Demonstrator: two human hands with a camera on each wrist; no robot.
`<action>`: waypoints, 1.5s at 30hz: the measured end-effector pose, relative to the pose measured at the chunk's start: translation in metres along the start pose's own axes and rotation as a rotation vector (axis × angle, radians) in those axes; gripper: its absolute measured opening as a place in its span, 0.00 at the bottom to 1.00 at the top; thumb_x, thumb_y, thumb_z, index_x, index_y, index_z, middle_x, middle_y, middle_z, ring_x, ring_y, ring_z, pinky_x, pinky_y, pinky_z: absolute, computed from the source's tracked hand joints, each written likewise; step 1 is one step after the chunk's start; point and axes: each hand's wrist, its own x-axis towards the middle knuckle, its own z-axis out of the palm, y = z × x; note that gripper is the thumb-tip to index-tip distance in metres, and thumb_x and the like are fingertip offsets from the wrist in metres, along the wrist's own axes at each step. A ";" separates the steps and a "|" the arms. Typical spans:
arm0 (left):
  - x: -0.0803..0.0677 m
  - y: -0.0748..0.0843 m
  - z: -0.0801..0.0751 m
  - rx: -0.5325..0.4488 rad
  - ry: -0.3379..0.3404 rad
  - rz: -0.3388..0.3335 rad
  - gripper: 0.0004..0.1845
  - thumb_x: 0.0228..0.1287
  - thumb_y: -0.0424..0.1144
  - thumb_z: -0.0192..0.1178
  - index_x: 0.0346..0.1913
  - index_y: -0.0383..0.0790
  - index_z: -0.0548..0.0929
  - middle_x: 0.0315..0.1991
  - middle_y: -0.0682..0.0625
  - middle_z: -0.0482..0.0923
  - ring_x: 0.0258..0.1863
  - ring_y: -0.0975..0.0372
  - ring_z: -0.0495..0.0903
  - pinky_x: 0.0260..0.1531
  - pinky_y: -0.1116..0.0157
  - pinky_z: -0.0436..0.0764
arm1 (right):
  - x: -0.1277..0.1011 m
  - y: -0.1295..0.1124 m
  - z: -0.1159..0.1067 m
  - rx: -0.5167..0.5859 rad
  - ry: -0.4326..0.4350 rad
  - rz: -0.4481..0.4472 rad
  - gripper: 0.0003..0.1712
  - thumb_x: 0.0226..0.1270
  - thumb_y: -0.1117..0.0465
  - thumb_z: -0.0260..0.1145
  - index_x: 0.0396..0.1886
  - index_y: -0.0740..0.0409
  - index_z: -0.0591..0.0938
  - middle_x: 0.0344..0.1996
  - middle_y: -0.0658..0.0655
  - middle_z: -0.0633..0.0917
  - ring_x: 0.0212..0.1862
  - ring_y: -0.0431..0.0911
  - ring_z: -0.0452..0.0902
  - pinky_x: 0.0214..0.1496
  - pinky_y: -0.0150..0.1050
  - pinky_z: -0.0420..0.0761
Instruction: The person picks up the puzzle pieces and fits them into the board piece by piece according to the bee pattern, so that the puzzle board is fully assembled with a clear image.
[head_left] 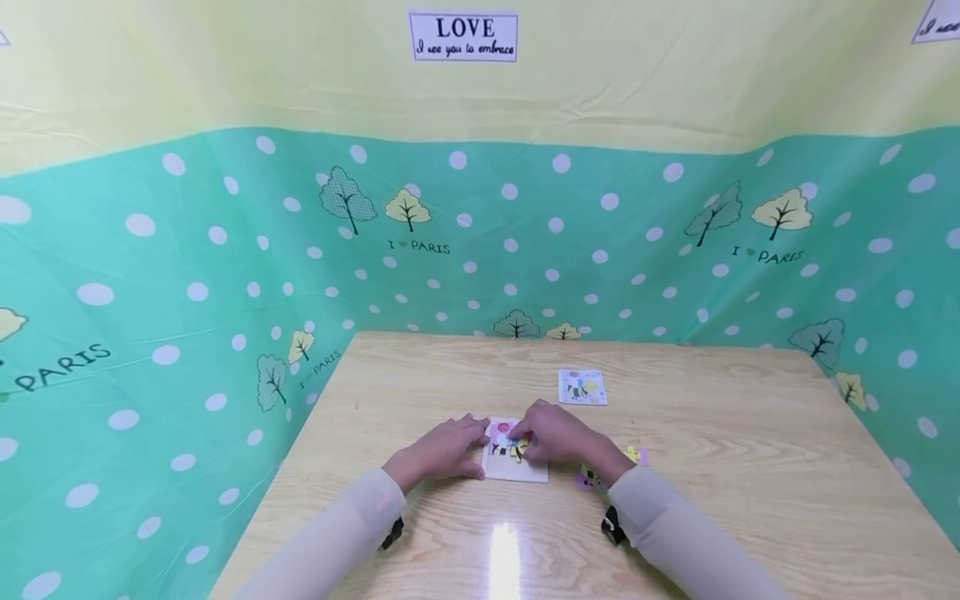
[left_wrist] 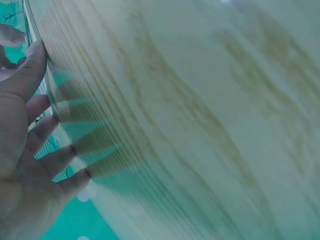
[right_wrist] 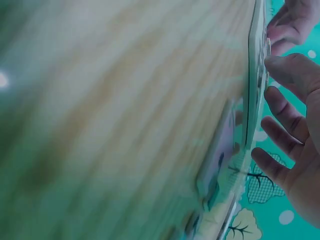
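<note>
A small white puzzle board (head_left: 516, 472) lies on the table, with bee-picture pieces on its upper part. My left hand (head_left: 447, 448) rests at the board's left edge, fingers spread and thumb near the lower corner. In the left wrist view, the left hand (left_wrist: 30, 150) has fairly straight fingers touching the tabletop. My right hand (head_left: 558, 435) is over the board's right side, thumb and index finger at a yellow-and-black puzzle piece (head_left: 518, 450). The right wrist view shows the right hand (right_wrist: 295, 115) pinching at the board's surface, its other fingers loose; the piece is mostly hidden there.
A square card with a bee picture (head_left: 582, 387) lies behind the board, to the right. Loose puzzle pieces (head_left: 588, 477) lie under and beside the right forearm, partly covered. A wooden table (head_left: 735, 467) meets a green dotted cloth (head_left: 510, 217) at the back and sides.
</note>
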 end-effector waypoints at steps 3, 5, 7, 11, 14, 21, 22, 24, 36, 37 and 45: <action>0.000 0.000 0.003 0.003 -0.001 0.003 0.37 0.61 0.62 0.67 0.68 0.45 0.78 0.78 0.44 0.64 0.77 0.43 0.62 0.77 0.43 0.64 | 0.001 -0.003 0.004 -0.001 -0.005 0.017 0.23 0.55 0.62 0.74 0.53 0.45 0.89 0.32 0.42 0.85 0.41 0.38 0.71 0.45 0.34 0.76; 0.000 0.001 0.004 0.004 0.000 0.004 0.37 0.61 0.62 0.67 0.68 0.45 0.78 0.77 0.44 0.64 0.77 0.43 0.62 0.76 0.43 0.64 | 0.001 -0.005 0.004 -0.017 -0.005 0.019 0.23 0.55 0.61 0.74 0.53 0.46 0.89 0.32 0.42 0.85 0.40 0.39 0.71 0.45 0.35 0.76; -0.001 0.001 0.004 0.002 0.000 0.003 0.37 0.61 0.61 0.67 0.68 0.45 0.77 0.77 0.44 0.65 0.77 0.43 0.63 0.76 0.43 0.64 | 0.001 -0.007 0.004 -0.032 -0.006 0.019 0.22 0.56 0.60 0.74 0.53 0.46 0.89 0.32 0.42 0.85 0.40 0.39 0.71 0.46 0.35 0.76; 0.000 0.001 0.002 0.002 -0.002 -0.002 0.37 0.61 0.61 0.67 0.68 0.44 0.77 0.78 0.44 0.64 0.77 0.43 0.62 0.77 0.43 0.64 | 0.003 -0.009 0.003 -0.061 -0.012 0.024 0.22 0.56 0.60 0.74 0.53 0.47 0.89 0.33 0.43 0.85 0.42 0.40 0.72 0.48 0.37 0.78; 0.000 0.001 0.001 0.007 0.000 -0.001 0.37 0.61 0.62 0.67 0.68 0.44 0.77 0.78 0.44 0.64 0.77 0.44 0.62 0.77 0.44 0.64 | 0.005 -0.009 0.003 -0.079 -0.019 0.034 0.22 0.56 0.60 0.74 0.53 0.47 0.89 0.35 0.44 0.86 0.45 0.41 0.73 0.51 0.39 0.79; 0.000 0.001 -0.001 0.014 0.003 0.010 0.37 0.61 0.62 0.67 0.67 0.44 0.78 0.77 0.44 0.65 0.77 0.43 0.63 0.76 0.43 0.66 | 0.007 -0.011 0.004 -0.107 -0.025 0.022 0.22 0.55 0.61 0.73 0.52 0.45 0.89 0.38 0.46 0.87 0.50 0.45 0.77 0.55 0.43 0.81; 0.000 0.001 -0.001 0.016 0.003 0.010 0.37 0.61 0.62 0.67 0.67 0.44 0.78 0.77 0.44 0.65 0.77 0.43 0.63 0.75 0.43 0.66 | 0.007 -0.011 0.004 -0.110 -0.026 0.020 0.22 0.55 0.61 0.73 0.52 0.44 0.89 0.38 0.46 0.87 0.50 0.45 0.77 0.55 0.43 0.81; 0.000 0.001 -0.001 0.019 0.001 0.010 0.37 0.62 0.62 0.67 0.67 0.43 0.78 0.77 0.44 0.66 0.77 0.43 0.63 0.75 0.43 0.66 | 0.007 -0.011 0.004 -0.116 -0.028 0.015 0.21 0.55 0.61 0.73 0.52 0.44 0.90 0.38 0.46 0.87 0.50 0.46 0.77 0.55 0.44 0.81; -0.001 0.004 -0.004 0.024 -0.003 0.009 0.36 0.62 0.61 0.67 0.67 0.42 0.78 0.77 0.43 0.66 0.77 0.43 0.63 0.75 0.44 0.66 | 0.008 -0.009 -0.001 -0.084 -0.056 0.025 0.20 0.57 0.59 0.73 0.52 0.44 0.90 0.35 0.45 0.86 0.42 0.41 0.73 0.48 0.38 0.77; -0.001 0.004 -0.004 0.024 -0.003 0.009 0.37 0.62 0.61 0.67 0.67 0.42 0.77 0.77 0.43 0.66 0.77 0.43 0.63 0.75 0.44 0.66 | 0.008 -0.008 -0.001 -0.090 -0.057 0.020 0.20 0.57 0.59 0.73 0.52 0.44 0.90 0.35 0.45 0.85 0.41 0.41 0.72 0.47 0.37 0.76; -0.001 0.004 -0.003 0.027 0.004 0.007 0.36 0.61 0.61 0.67 0.66 0.43 0.78 0.77 0.43 0.66 0.76 0.43 0.64 0.75 0.44 0.66 | 0.000 -0.009 -0.005 -0.126 -0.082 -0.022 0.22 0.64 0.54 0.70 0.58 0.45 0.87 0.46 0.51 0.87 0.49 0.46 0.77 0.54 0.43 0.80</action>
